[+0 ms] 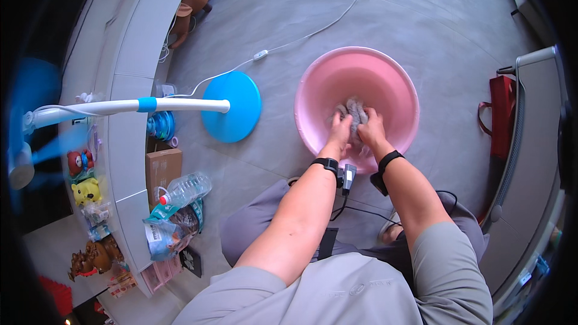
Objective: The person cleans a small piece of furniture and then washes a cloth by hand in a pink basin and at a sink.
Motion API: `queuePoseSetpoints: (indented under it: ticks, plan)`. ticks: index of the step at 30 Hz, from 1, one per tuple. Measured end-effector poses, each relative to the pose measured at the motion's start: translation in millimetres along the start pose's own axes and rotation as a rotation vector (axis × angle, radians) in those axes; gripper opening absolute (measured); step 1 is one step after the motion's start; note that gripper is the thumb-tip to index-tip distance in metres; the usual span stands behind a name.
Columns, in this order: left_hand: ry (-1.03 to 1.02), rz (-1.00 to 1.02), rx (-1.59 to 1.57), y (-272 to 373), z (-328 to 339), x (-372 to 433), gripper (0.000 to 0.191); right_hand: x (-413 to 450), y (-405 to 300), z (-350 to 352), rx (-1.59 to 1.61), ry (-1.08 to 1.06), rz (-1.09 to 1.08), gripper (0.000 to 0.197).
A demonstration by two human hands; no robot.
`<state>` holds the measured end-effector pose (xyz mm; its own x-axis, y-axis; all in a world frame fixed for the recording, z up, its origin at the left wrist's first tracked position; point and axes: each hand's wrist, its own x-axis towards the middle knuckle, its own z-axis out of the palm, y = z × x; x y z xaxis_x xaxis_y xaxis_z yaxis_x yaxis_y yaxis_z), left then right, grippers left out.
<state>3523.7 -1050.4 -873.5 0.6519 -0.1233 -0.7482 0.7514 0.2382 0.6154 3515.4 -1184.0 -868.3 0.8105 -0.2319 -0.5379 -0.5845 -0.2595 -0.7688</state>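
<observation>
A large round pink plastic basin [311, 76] stands on the grey floor before me. Both my hands reach down inside it and grip a wet-looking grey cloth [356, 109]. My left hand [342, 128] has the cloth's left side, while my right hand [372, 127] holds its right side. The two hands are a small gap apart, and the cloth is bunched between them. Its lower end is partly hidden by my hands. Each wrist wears a black strap, and a small device with a black cable sits by the left one.
Left of the basin is a fan's round blue base [244, 117], its white cable [311, 35] running across the floor beyond. A clear plastic bottle [192, 188], bags and a cardboard box [163, 167] lie by the left cabinet. A red bag [500, 117] stands at the right.
</observation>
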Motion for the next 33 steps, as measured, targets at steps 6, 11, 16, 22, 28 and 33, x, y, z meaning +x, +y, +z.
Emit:
queuePoseSetpoints:
  ticks: [6, 11, 16, 22, 28, 33]
  plan:
    - [-0.099, -0.221, -0.533, 45.2, 1.8, -40.3, 0.071, -27.2, -75.4, -26.6, 0.884, -0.568, 0.198, 0.055]
    - [-0.535, 0.165, -0.644, 31.1, -13.2, -11.5, 0.045, -44.1, -114.8, -33.5, 1.013, -0.820, 0.120, 0.049]
    - [-0.441, 0.230, -0.550, 15.5, -6.0, -1.5, 0.047, -37.9, -129.2, -27.8, 0.501, -0.605, -0.093, 0.062]
    - [-0.248, 0.111, -0.508, 21.7, -4.3, -10.3, 0.043, -54.6, -124.7, -17.0, -0.039, -0.163, -0.360, 0.055]
    - [-0.065, 0.038, -0.345, 18.5, 4.5, -11.7, 0.039, -49.4, -98.5, -11.9, -0.254, -0.003, -0.394, 0.035]
    - [0.004, 0.078, -0.115, 20.3, 2.6, -22.5, 0.037, -33.6, -83.5, -28.5, -0.397, 0.096, -0.334, 0.038]
